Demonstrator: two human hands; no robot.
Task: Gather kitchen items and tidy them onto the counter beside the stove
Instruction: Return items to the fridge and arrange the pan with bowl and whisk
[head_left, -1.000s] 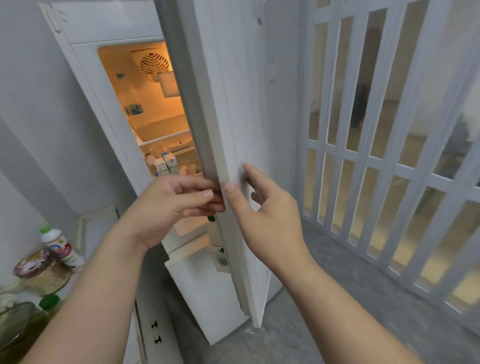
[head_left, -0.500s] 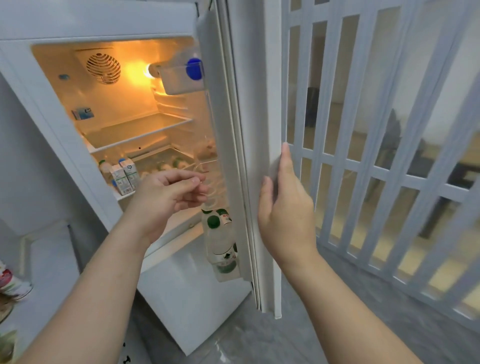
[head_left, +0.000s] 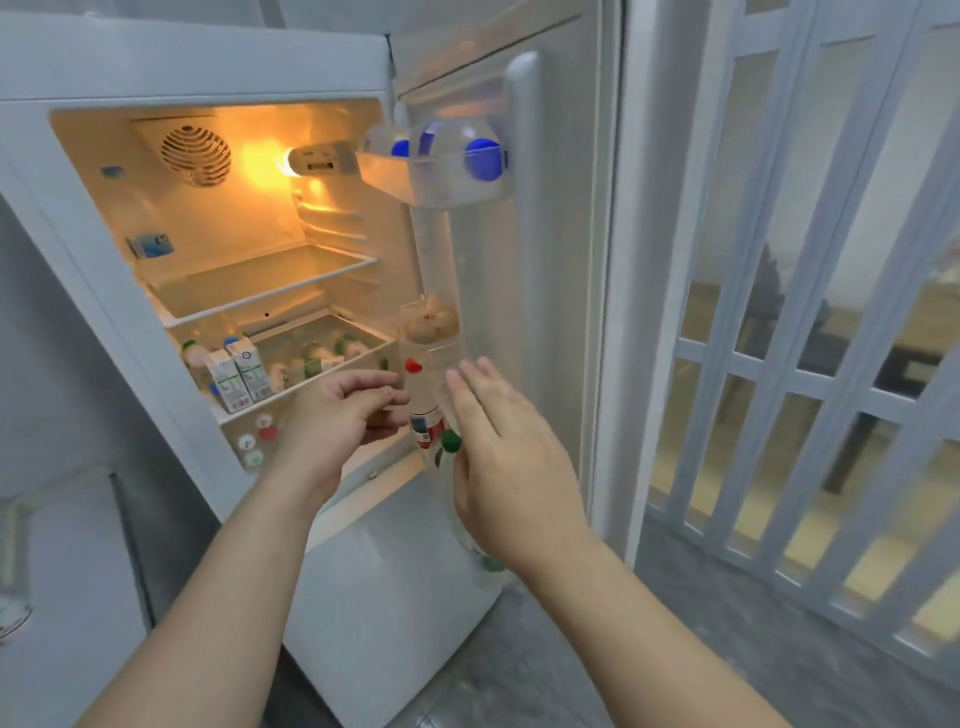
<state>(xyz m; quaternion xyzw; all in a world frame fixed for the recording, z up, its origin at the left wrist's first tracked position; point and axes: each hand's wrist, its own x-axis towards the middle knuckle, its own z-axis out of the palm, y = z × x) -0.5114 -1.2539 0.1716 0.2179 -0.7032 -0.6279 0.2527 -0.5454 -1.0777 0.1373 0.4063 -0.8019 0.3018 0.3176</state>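
A white fridge (head_left: 197, 57) stands open and lit inside, its door (head_left: 550, 270) swung wide to the right. In the door's lower rack stand a clear bottle with a red cap (head_left: 422, 400) and a green-capped bottle (head_left: 451, 441). My right hand (head_left: 511, 462) hovers just in front of these bottles, fingers straight, holding nothing. My left hand (head_left: 340, 421) floats left of the red-capped bottle with fingers loosely curled, empty. Two small milk cartons (head_left: 240, 376) and several small bottles (head_left: 322, 358) sit on the lower shelf.
A clear door bin with blue knobs (head_left: 447, 161) sits high on the door. The glass upper shelf (head_left: 260, 283) holds nothing. A white folding lattice partition (head_left: 800, 312) fills the right side. A white counter (head_left: 62, 571) lies at the lower left. The floor is grey (head_left: 675, 649).
The fridge door has swung fully open. My right hand has left the door's edge and moved in front of the door-rack bottles; my left hand has moved toward them too.
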